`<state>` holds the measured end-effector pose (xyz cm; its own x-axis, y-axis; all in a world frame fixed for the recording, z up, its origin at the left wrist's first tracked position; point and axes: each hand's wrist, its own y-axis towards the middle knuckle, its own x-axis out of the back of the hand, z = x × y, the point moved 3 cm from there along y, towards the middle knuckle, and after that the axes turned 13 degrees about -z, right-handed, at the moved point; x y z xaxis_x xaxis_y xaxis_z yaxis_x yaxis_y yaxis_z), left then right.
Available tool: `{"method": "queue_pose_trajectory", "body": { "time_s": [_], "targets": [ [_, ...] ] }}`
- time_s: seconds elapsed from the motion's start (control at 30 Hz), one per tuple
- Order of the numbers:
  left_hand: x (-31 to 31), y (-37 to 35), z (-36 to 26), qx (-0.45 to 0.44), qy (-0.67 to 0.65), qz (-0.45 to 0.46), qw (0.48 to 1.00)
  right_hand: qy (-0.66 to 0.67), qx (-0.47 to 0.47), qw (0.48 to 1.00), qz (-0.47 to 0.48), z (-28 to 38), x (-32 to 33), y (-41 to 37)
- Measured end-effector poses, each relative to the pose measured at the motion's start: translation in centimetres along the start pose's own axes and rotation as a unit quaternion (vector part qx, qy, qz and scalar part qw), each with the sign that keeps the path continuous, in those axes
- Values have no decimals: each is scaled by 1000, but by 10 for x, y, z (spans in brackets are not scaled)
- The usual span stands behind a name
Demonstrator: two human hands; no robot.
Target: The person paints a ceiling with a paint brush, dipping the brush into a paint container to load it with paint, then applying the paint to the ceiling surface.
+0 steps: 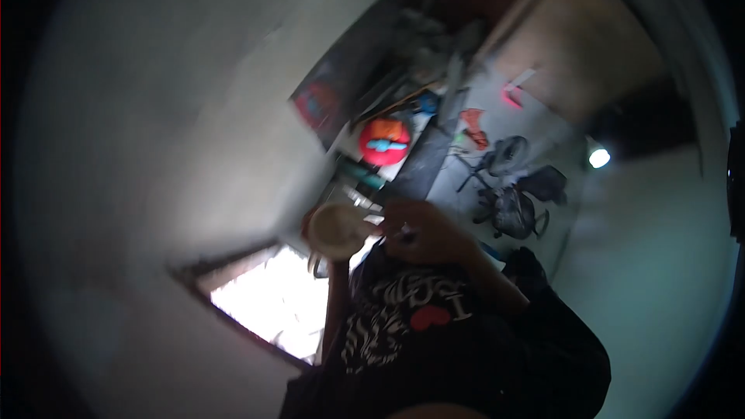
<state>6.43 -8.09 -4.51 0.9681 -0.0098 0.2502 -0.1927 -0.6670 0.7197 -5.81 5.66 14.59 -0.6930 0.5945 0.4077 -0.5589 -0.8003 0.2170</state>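
A round, cream-coloured shallow bowl [336, 231] is held up in front of my chest. My left hand [307, 225] grips it by the rim, its fingers partly hidden behind. Beside the bowl, on its right, my right hand [411, 233] is closed, with a ring on one finger. Its fingertips point at the bowl's near edge, and blur hides what they hold, if anything. Below both hands is my black T-shirt [403, 322] with white print and a red heart.
A bright window opening [268, 302] lies at lower left in a pale wall [140, 186]. Beyond my hands is a red round tub [374, 154] with orange and light-blue things. A dark bag [514, 213] and a fan [509, 154] stand on the floor. A lit bulb [598, 157] shines at right.
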Motion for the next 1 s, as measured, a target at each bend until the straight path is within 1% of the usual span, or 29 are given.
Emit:
{"method": "queue_pose_trajectory", "body": {
  "time_s": [0.03,0.07,0.1,0.13,0.2,0.27,0.37,0.43,0.47,0.53,0.57,0.63,0.67,0.73,0.77,0.83,0.87,0.93,0.97,1.0],
  "targets": [
    [-31,6,-13,-12,-47,15,999,40,-5,999,-34,2,1,-2],
    [-53,7,-28,-17,-95,34,995,37,-18,999,-23,8,7,-2],
    [-59,8,-31,-20,-137,53,989,4,10,998,-60,2,4,-6],
    [-40,-10,-37,-20,-172,75,982,-9,-4,996,-91,2,9,-7],
    [-41,-16,-43,-19,-226,115,967,-15,-59,997,-48,2,13,-11],
    [-41,-17,-44,-18,-262,143,954,3,-81,992,-93,-3,14,-22],
    [-51,-20,-52,-9,-304,173,937,-6,-123,987,-100,-8,17,-37],
    [-47,-26,-58,-2,-334,196,922,-11,-82,990,-112,-10,16,-45],
    [-52,-26,-61,0,-348,207,914,-12,-87,988,-126,-9,18,-48],
    [-58,-25,-63,1,-373,222,901,19,-73,991,-108,-4,24,-51],
    [-53,-28,-65,1,-386,225,895,16,-71,990,-117,-5,28,-51],
    [-55,-32,-72,4,-401,230,887,-58,-70,991,-97,-7,31,-57],
    [-44,-34,-68,7,-406,230,884,-58,-67,991,-97,-6,33,-58],
    [-71,-32,-84,16,-413,224,883,-141,-101,969,-176,-1,41,-61],
    [-68,-32,-83,21,-413,221,883,-138,-97,971,-171,1,41,-61],
    [-72,-26,-80,32,-409,210,888,-187,-118,953,-207,3,45,-61],
    [-72,-29,-81,40,-400,203,893,-178,-112,959,-192,3,45,-60],
    [-66,-23,-68,59,-361,180,913,-120,-109,961,-226,4,43,-57],
    [-65,-19,-64,65,-338,164,924,-135,-122,948,-260,4,40,-58],
    [-62,-24,-68,72,-314,152,934,-114,-114,959,-235,5,33,-57]
  ]
}}
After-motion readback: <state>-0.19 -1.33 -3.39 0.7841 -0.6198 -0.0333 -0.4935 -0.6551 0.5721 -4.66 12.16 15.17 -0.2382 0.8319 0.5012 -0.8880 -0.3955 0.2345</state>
